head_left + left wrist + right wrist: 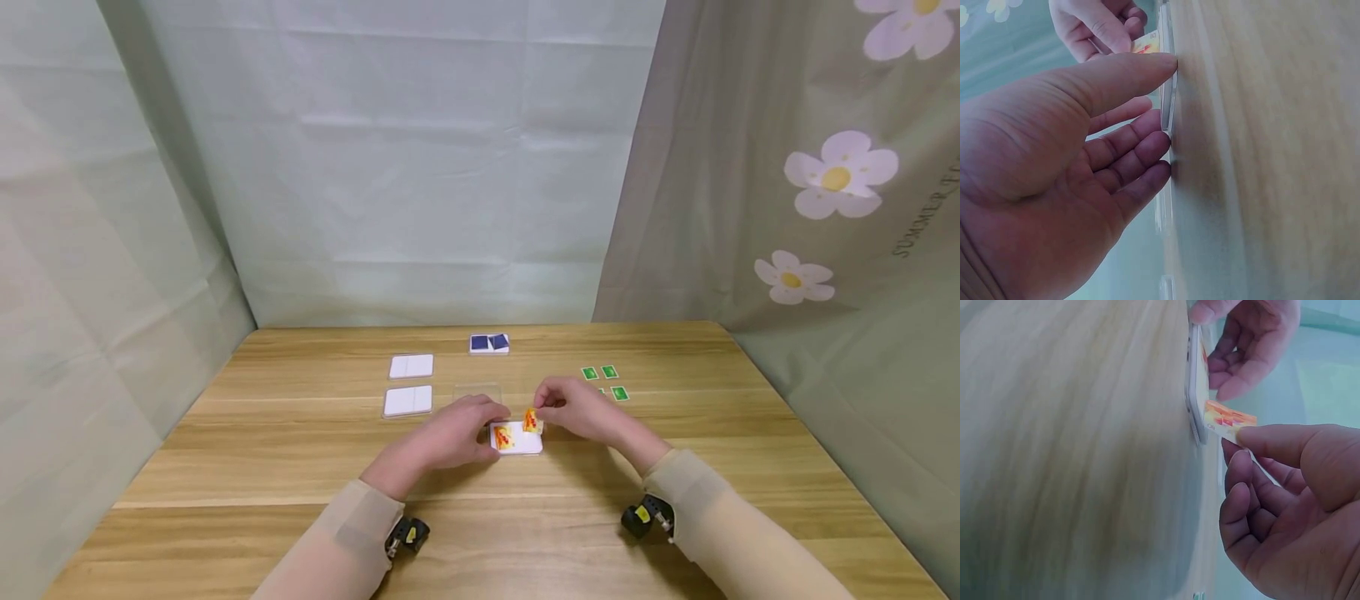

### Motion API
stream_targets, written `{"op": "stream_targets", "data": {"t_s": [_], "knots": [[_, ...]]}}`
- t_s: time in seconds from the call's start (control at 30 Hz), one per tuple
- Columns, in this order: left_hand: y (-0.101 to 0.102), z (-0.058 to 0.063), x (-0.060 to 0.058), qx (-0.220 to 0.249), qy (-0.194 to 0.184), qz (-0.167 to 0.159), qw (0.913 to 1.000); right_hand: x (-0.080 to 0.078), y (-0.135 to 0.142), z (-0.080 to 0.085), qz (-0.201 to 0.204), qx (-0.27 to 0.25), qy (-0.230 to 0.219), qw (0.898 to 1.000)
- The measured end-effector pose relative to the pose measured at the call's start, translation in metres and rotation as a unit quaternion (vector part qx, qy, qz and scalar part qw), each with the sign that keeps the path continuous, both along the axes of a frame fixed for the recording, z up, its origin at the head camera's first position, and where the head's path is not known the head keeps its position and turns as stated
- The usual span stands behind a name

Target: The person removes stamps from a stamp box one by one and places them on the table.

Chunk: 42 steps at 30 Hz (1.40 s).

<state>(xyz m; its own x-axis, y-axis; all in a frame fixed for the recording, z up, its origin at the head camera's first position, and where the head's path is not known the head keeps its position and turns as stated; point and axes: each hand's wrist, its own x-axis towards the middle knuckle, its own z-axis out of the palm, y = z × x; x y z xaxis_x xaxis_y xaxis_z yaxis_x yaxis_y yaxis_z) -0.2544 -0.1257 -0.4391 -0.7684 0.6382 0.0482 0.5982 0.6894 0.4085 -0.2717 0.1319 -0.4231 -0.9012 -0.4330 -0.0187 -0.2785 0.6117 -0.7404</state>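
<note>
In the head view, a white two-part card (521,444) in a thin clear holder lies on the table, an orange-and-yellow picture tile (504,437) on its left half. My left hand (459,432) holds it at the left end, thumb at the near edge and fingers toward the far side. Between thumb and fingers, my right hand (581,408) pinches a second orange-and-yellow tile (1227,419). This tile stands tilted over the card's right half, its lower edge right at the card in the right wrist view.
Two blank white cards (411,366) lie at the left, and a clear holder (477,390) sits behind my left hand. Farther back is a card with two dark blue tiles (480,342). Several green tiles (619,393) lie at the right, one partly hidden by my right hand.
</note>
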Motion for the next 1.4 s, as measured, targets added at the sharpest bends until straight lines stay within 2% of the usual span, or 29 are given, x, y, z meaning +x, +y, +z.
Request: {"op": "stream_targets", "data": {"t_s": [0.73,1.0,1.27,1.4], "knots": [[0.000,0.000,0.002,0.002,0.011,-0.006,0.9999,-0.008,0.071,0.013,-0.031,-0.024,0.028,0.999],[-0.001,0.001,0.002,0.005,0.010,-0.009,0.9999,-0.007,0.095,0.014,-0.047,-0.007,0.037,0.998],[0.000,0.002,0.002,0.003,0.005,-0.006,1.0000,-0.012,0.116,0.011,-0.083,0.025,0.041,0.995],[0.000,0.001,0.001,0.002,0.007,-0.007,1.0000,-0.011,0.121,0.009,-0.083,0.018,0.033,0.996]]}}
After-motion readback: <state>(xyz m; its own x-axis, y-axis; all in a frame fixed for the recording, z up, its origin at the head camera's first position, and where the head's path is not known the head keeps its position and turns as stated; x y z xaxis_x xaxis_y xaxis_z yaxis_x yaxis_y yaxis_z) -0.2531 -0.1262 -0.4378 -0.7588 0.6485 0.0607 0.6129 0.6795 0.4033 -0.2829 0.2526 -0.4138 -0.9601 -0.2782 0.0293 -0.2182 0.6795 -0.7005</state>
